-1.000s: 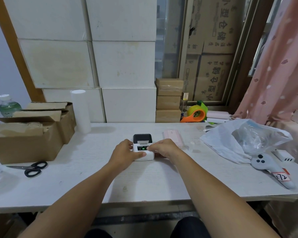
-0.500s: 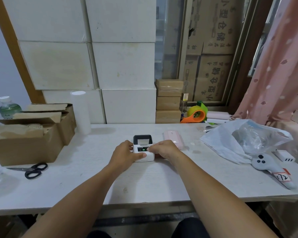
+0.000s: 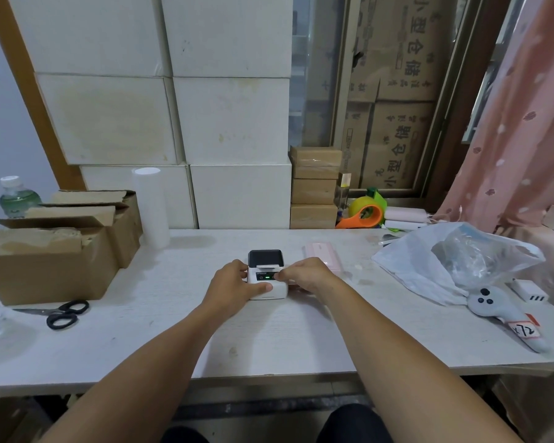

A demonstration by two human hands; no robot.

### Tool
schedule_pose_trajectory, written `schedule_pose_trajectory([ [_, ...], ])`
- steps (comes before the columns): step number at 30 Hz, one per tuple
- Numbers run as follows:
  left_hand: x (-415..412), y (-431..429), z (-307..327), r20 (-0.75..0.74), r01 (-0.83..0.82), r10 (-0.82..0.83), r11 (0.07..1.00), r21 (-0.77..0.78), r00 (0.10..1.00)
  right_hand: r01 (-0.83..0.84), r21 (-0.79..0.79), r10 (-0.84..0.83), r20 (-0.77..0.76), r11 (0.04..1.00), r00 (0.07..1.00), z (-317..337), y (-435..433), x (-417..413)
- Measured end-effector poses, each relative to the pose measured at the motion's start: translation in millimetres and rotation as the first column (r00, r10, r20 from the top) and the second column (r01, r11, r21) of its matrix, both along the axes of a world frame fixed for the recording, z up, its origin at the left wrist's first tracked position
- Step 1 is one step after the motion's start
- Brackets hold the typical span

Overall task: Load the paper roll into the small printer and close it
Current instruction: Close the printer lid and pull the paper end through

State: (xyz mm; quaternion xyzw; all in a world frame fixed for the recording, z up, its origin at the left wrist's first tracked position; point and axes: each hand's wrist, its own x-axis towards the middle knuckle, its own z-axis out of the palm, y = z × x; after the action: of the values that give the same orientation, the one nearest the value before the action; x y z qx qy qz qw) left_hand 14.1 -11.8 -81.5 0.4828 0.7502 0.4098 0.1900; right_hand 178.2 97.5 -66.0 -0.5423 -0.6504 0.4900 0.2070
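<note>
Small white printer (image 3: pixel 267 277) mid-table (image 3: pixel 269 340), lid closed, paper tab at slot, green light on, left hand (image 3: pixel 231 284) gripping its left side, thumb across front, right hand (image 3: pixel 304 277) fingertips pinched at its right top edge, pink case (image 3: pixel 321 254) just right of printer

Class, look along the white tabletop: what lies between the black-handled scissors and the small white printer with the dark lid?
In the head view, only the left hand gripping the printer; from the scissors to that hand, the tabletop is bare.
</note>
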Motion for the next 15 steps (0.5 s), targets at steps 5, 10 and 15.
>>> schedule_pose_trajectory([
  [5,0.5,-0.8,0.6,-0.003,0.005,-0.005,1.000,-0.003,1.000,-0.017,-0.001,0.017,-0.039,1.000,0.999,-1.1,0.5,4.5],
  [10,2.1,-1.3,1.0,0.004,0.003,-0.003,1.000,0.004,1.000,-0.017,0.013,0.017,-0.045,1.000,0.999,-5.5,3.3,3.9],
  [15,1.5,-1.6,0.0,0.005,0.005,-0.005,1.000,0.003,1.000,-0.027,0.014,0.027,-0.063,1.000,0.998,-11.2,7.2,3.5],
])
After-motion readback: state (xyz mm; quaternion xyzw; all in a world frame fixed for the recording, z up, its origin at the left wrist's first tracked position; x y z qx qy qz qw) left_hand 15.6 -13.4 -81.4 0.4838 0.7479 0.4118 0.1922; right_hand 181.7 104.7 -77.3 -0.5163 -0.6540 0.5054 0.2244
